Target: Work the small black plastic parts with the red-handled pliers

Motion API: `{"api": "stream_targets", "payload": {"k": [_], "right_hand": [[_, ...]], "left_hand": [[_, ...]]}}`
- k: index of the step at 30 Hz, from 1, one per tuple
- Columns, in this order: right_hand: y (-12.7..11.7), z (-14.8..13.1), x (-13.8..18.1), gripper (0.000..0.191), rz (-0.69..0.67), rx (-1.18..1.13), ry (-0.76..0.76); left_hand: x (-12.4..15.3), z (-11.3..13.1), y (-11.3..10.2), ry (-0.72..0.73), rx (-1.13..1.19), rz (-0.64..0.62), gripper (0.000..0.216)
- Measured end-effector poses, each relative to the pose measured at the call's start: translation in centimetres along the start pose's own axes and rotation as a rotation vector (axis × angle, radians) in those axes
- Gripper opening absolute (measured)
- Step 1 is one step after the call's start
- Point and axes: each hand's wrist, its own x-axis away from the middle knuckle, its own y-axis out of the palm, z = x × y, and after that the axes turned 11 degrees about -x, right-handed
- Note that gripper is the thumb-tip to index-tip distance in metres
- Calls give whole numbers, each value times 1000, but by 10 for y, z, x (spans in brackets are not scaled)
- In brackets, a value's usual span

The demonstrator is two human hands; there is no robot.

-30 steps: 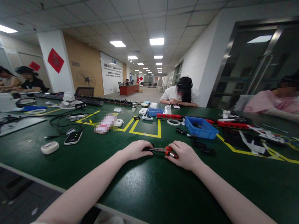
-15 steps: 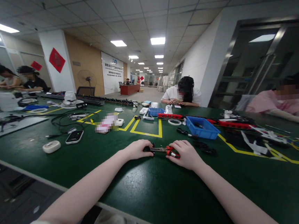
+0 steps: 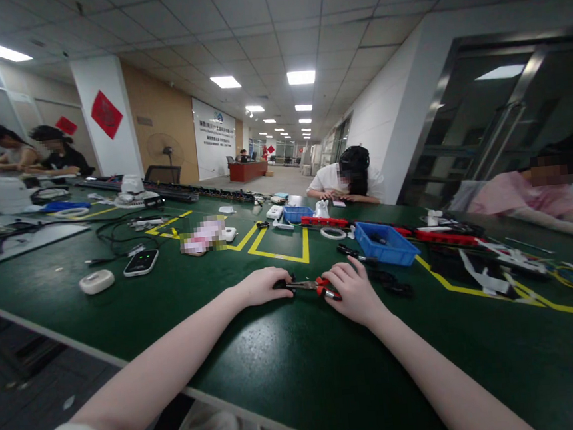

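A: Head view. Where do the hands sit?

B: Both rest on the green worktop [image 3: 290,368], a little in from its near edge. Right hand [image 3: 354,293] is curled around the red handles of the pliers [image 3: 314,286], fingers closed on them. Left hand [image 3: 261,286] is curled knuckles-up at the pliers' dark tip; fingertips meet the tip, but whether they pinch anything I cannot tell.

A: And the pliers?

B: Lying low across the gap between the two hands, tip toward the left hand, handles under the right. Touching or nearly touching the worktop.

A: Around them?

B: Just beyond the right hand, small black parts [image 3: 392,286] on the surface. Further back, a blue bin [image 3: 385,245] with a black tool [image 3: 354,253] beside it. A yellow tape outline [image 3: 279,246] runs behind the hands. Toward the left edge, a phone [image 3: 141,262] with a lit screen and a white oval case [image 3: 96,281] just beside it, both well apart from the hands. Black cables [image 3: 117,233] loop behind them.

A: Other people?

B: One person in white [image 3: 346,181] bent over the far edge; another in pink [image 3: 526,197] at the right edge; three more seated at the far left corner [image 3: 15,155]. Their hands stay at their own spots.
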Motion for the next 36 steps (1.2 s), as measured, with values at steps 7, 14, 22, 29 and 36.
{"api": "stream_targets", "payload": {"k": [7, 14, 22, 29, 36], "right_hand": [[1, 2, 1, 28, -56, -10, 52], [0, 3, 1, 27, -88, -35, 73], [1, 3, 0, 26, -95, -40, 49], [0, 4, 0, 25, -105, -66, 41], [-1, 2, 0, 26, -100, -80, 45]], "left_hand": [[1, 4, -3, 28, -74, 22, 29], [0, 6, -3, 21, -116, 24, 31], [0, 6, -3, 79, -83, 34, 31], [-3, 7, -3, 107, -92, 58, 23], [-2, 5, -1, 46, -37, 84, 18]]}}
